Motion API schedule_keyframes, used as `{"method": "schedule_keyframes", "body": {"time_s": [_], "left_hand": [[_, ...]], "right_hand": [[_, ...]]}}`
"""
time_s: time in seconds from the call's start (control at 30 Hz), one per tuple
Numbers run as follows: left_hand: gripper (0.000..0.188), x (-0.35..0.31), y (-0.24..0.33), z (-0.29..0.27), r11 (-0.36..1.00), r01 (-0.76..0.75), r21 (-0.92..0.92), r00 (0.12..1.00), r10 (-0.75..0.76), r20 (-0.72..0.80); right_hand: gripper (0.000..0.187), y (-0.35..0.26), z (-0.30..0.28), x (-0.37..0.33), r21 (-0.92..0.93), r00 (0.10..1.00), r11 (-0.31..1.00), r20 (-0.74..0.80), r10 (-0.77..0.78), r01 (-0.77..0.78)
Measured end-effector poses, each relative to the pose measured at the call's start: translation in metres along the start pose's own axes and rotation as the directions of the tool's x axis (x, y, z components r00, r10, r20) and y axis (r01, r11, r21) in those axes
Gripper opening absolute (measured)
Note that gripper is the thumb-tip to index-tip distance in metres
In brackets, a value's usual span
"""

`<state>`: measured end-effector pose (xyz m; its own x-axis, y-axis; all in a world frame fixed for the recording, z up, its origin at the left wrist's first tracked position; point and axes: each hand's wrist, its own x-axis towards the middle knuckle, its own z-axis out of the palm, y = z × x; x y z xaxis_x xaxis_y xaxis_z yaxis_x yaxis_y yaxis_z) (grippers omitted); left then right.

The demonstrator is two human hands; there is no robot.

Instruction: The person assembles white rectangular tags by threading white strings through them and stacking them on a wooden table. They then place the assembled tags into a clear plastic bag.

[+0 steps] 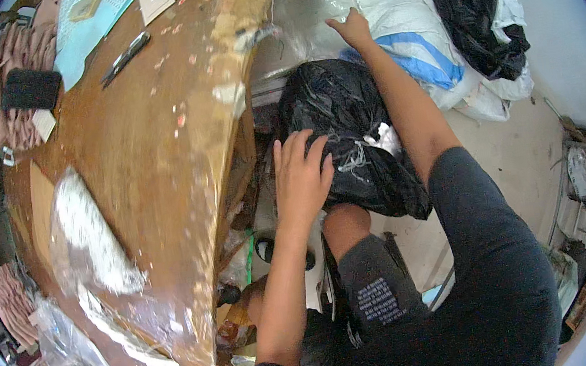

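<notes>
My left hand [304, 174] has its fingers spread over the near left side of a black plastic bag [330, 97]. Whether its fingertips press on the bag or hover just above it I cannot tell. White scraps and loose threads [383, 140] show at the bag's opening. Farther off, my right hand [354, 30] reaches past the bag with thumb and forefinger apart, and no object shows in it. Clear plastic sheeting [311, 10] lies beside that hand, along with a large white sack with blue bands [399, 2].
A wooden table [131, 130] with a worn edge fills the left side. On it lie a dark slim hand tool [126, 59], a plastic-wrapped white bundle [93, 235] and stacked pinkish fabric [10, 57]. Another black bag [474, 11] rests on the sacks. A metal rack [578, 182] stands right.
</notes>
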<state>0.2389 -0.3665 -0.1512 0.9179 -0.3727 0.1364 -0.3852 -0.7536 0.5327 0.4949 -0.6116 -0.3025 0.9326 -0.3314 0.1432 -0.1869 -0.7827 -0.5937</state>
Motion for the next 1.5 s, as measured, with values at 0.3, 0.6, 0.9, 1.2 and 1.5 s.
{"method": "schedule_keyframes", "body": {"time_s": [0.3, 0.6, 0.9, 1.2, 1.5], "left_hand": [[0.057, 0.135, -0.018, 0.052, 0.867, 0.324, -0.380, 0.896, -0.410, -0.172], [0.036, 0.133, -0.016, 0.099, 0.918, 0.395, -0.040, 0.910, -0.397, -0.122], [0.045, 0.113, -0.007, 0.096, 0.983, 0.161, 0.091, 0.979, -0.148, -0.138], [0.046, 0.111, -0.016, 0.114, 0.935, 0.353, 0.035, 0.935, -0.352, -0.037], [0.040, 0.114, -0.051, 0.111, 0.782, 0.593, -0.193, 0.805, -0.570, 0.163]], "right_hand": [[0.026, -0.050, -0.044, -0.091, 0.595, 0.890, 0.803, 0.386, -0.242, -0.040], [0.036, 0.002, -0.015, -0.106, 0.464, 0.699, 0.886, 0.638, -0.323, -0.014], [0.045, -0.032, 0.104, -0.080, -0.257, 0.733, 0.686, 0.230, -0.641, 0.681], [0.035, -0.012, 0.103, -0.064, 0.075, 0.660, 0.860, 0.609, -0.440, 0.505], [0.028, 0.012, -0.070, -0.166, 0.092, 0.829, 0.913, 0.390, -0.400, 0.397]]}}
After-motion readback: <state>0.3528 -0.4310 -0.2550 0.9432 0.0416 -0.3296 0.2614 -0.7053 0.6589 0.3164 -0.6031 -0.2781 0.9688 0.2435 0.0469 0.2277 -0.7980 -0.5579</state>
